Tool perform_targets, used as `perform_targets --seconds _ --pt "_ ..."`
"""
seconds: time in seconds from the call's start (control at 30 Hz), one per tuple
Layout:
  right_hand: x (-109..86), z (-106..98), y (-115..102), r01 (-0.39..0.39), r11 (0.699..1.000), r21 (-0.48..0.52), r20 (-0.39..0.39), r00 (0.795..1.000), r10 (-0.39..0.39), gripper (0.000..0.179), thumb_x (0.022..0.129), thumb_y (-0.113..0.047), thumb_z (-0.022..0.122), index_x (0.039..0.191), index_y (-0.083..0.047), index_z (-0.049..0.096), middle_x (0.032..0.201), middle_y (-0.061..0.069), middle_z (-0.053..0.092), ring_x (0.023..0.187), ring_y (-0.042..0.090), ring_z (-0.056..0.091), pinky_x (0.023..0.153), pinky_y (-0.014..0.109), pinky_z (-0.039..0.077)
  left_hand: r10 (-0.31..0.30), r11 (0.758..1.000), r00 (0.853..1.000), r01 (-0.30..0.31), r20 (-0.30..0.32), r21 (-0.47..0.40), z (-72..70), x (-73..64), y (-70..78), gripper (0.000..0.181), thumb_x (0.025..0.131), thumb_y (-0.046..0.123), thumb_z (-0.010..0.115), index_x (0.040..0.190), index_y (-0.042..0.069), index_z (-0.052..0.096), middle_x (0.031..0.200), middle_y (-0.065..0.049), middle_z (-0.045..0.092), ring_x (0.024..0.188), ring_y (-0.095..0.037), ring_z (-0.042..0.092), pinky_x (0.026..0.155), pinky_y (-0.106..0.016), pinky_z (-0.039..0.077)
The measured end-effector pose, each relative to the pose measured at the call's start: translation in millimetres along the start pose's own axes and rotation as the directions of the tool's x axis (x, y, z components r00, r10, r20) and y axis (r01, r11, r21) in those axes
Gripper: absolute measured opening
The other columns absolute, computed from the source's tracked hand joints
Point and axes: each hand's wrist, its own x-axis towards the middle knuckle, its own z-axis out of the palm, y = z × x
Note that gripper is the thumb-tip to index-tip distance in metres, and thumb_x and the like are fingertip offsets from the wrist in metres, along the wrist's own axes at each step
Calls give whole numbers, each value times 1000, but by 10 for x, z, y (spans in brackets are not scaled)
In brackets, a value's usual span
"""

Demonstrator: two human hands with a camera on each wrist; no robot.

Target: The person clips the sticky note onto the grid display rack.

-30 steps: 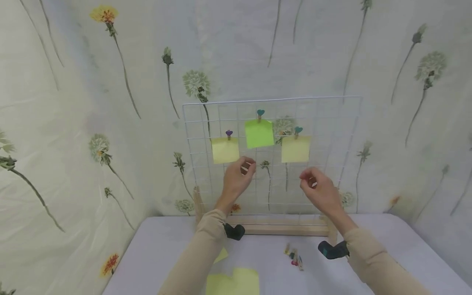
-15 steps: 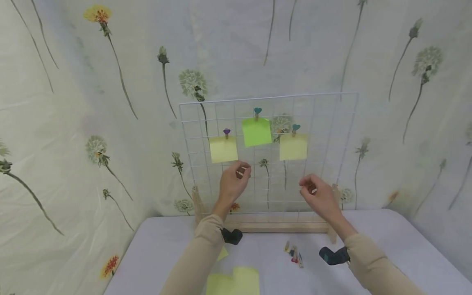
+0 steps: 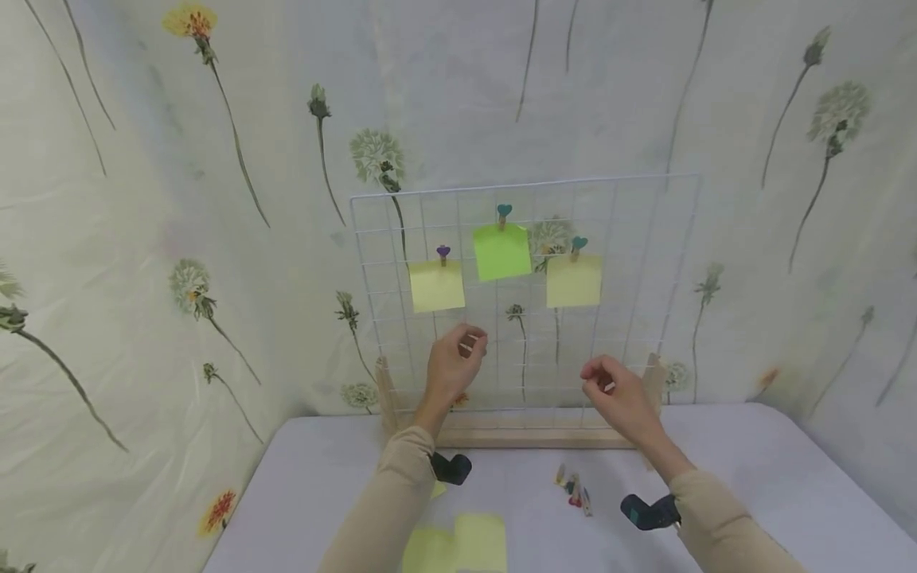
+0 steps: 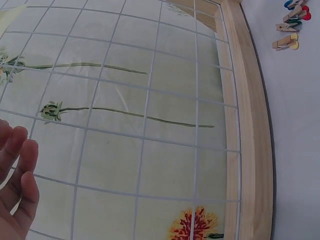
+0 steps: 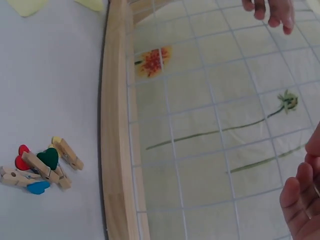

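My left hand (image 3: 455, 362) hovers before the white wire grid (image 3: 526, 188), below a pale yellow sticky note (image 3: 437, 286) held by a purple heart clothespin (image 3: 443, 253). Its fingers curve loosely with nothing between them. Lower right of a second yellow note (image 3: 574, 282), under a teal heart clothespin (image 3: 579, 245), my right hand (image 3: 618, 394) also hangs loosely curled and holds nothing. Higher up, between the two, a bright green note (image 3: 501, 252) hangs from another teal heart clothespin (image 3: 504, 213).
The grid stands in a wooden base (image 3: 530, 438) on a white table (image 3: 322, 477). Several loose clothespins (image 5: 42, 162) with coloured hearts lie in front of it. More yellow notes (image 3: 480, 541) lie near the front edge. Behind is a flower-patterned cloth (image 3: 251, 95).
Both hands have lowered away from the hanging notes, the left from just under its yellow note. The notes and clothespins stay in place; the head view shifts slightly.
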Motion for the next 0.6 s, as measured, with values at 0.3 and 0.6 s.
perform_targets --seconds 0.3,0.6 --pt "-93 65 87 -22 1000 -2 12 1000 22 11 85 0 56 94 -6 59 82 2 57 73 6 48 60 17 43 -23 1000 998 23 66 9 40 -113 -121 13 92 21 59 99 14 67 83 0 70 71 -11 62 63 -20 49" --pt "-212 125 160 -28 1000 -10 17 999 29 10 86 -1 58 93 -9 60 82 1 60 72 6 49 60 18 43 -38 999 990 37 135 12 100 -271 -274 14 92 23 59 101 16 67 91 2 69 79 -9 61 70 -20 50"
